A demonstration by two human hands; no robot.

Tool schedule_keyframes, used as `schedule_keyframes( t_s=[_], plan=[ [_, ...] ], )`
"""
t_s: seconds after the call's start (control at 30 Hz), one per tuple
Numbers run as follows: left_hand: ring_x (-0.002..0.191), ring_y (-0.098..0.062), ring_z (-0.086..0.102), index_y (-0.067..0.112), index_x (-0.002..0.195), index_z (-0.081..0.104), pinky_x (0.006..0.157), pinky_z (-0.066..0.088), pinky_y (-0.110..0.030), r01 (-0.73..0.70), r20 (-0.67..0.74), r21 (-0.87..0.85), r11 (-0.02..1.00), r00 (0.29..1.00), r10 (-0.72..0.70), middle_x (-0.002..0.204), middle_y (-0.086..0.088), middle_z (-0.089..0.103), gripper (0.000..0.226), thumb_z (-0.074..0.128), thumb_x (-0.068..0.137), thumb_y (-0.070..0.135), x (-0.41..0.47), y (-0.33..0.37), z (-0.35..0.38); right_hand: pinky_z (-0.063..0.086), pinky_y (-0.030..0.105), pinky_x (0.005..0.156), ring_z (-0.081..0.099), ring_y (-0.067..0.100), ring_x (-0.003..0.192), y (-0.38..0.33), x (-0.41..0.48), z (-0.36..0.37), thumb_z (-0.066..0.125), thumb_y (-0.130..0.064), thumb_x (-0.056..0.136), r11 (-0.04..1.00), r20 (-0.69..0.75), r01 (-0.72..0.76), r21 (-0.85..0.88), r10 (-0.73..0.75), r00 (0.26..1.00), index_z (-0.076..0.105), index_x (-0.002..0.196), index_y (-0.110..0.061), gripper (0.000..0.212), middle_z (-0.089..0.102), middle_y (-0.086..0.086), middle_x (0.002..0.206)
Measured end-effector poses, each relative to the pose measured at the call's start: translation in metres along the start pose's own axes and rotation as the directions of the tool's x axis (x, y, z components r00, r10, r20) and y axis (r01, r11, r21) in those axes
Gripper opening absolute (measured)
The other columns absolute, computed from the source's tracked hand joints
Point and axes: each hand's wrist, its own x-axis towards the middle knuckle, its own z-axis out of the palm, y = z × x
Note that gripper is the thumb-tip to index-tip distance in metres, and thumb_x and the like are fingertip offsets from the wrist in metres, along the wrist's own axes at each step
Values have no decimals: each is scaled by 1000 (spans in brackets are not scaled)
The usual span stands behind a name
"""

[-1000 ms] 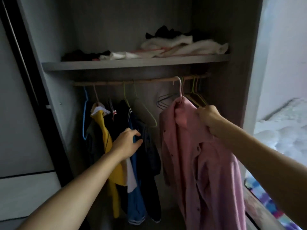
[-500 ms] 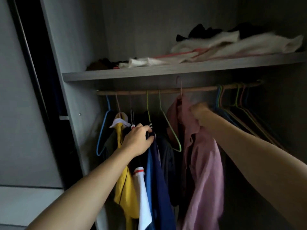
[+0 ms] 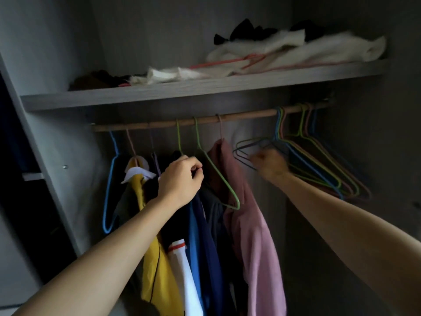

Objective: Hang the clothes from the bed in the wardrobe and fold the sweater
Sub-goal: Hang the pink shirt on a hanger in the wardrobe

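Now: your left hand (image 3: 182,179) pinches dark clothes (image 3: 211,224); right hand (image 3: 270,166), blurred, grip unreadable, sits nearer spare hangers (image 3: 319,169), just right of pink shirt (image 3: 246,213).

The pink shirt (image 3: 250,236) in the middle is plain all over. At its 9 o'clock hang a dark blue top (image 3: 210,247), a bright blue top (image 3: 195,236) and a black top (image 3: 172,224). Further toward 9 o'clock is a yellow top (image 3: 157,265), and at its 3 o'clock a white piece (image 3: 189,281) with one red stripe. The rod (image 3: 246,116) is brown. On it hang a light blue hanger (image 3: 107,201), a green hanger (image 3: 218,173), and at 3 o'clock a bunch of hangers (image 3: 319,174) in blue, green and pink. The shelf (image 3: 182,91) at 12 o'clock is grey, with white clothes (image 3: 296,53) and black clothes (image 3: 246,30).
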Motion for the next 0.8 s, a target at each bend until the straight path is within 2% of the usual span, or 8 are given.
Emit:
schedule_keyframes(
  t_s=[0.1, 0.27, 0.37, 0.47, 0.53, 0.67, 0.8],
  plan=[
    [81, -19, 62, 21, 90, 68, 71, 52, -40, -106, -71, -48, 993, 992, 102, 88, 6, 61, 9, 60, 87, 22, 14, 22, 4, 53, 39, 82, 66, 33, 98, 28, -1, -46, 58, -39, 89, 932, -243, -46, -359, -46, 969, 73, 100, -23, 24, 71, 12, 103],
    [83, -22, 63, 20, 92, 68, 70, 52, -38, -259, -47, -86, 962, 966, 255, 89, 5, 64, 11, 60, 86, 25, 19, 64, 24, 51, 39, 81, 66, 36, 101, 71, -9, -79, 58, -33, 88, 738, -218, -111, -666, -50, 975, 68, 107, -20, 25, 69, 14, 108],
    [86, -22, 63, 22, 95, 67, 68, 48, -32, -288, 72, -48, 956, 954, 291, 94, 5, 65, 14, 60, 87, 32, 17, 77, 41, 51, 38, 79, 66, 35, 101, 86, -12, -82, 59, -32, 89, 667, -189, -97, -739, -66, 980, 66, 109, -18, 26, 66, 12, 112],
    [89, -24, 63, 26, 99, 64, 68, 44, -30, -246, 250, 32, 969, 941, 230, 98, 1, 67, 21, 58, 88, 42, 20, 80, 57, 51, 39, 77, 67, 35, 99, 94, -9, -79, 53, -21, 91, 622, -168, -60, -781, -118, 979, 66, 109, -16, 23, 64, 11, 113],
    [90, -26, 63, 26, 100, 64, 68, 44, -31, -232, 314, 85, 969, 929, 195, 98, -1, 67, 23, 58, 88, 45, 21, 78, 66, 52, 40, 75, 67, 36, 97, 99, -5, -80, 50, -18, 92, 622, -167, -33, -782, -158, 973, 65, 110, -13, 23, 63, 12, 112],
    [89, -27, 64, 25, 97, 64, 65, 40, -29, -207, 314, 115, 972, 935, 162, 94, -1, 68, 22, 60, 87, 44, 19, 76, 76, 52, 40, 75, 67, 36, 97, 106, 3, -81, 54, -20, 91, 630, -167, -12, -777, -187, 968, 64, 110, -13, 23, 61, 11, 114],
    [86, -24, 64, 24, 98, 65, 63, 38, -28, -185, 296, 111, 976, 944, 145, 94, 1, 69, 22, 60, 88, 44, 17, 77, 77, 53, 39, 79, 67, 34, 99, 114, 10, -77, 56, -21, 90, 611, -139, -20, -792, -148, 979, 69, 104, -14, 21, 62, 10, 109]
  ],
)
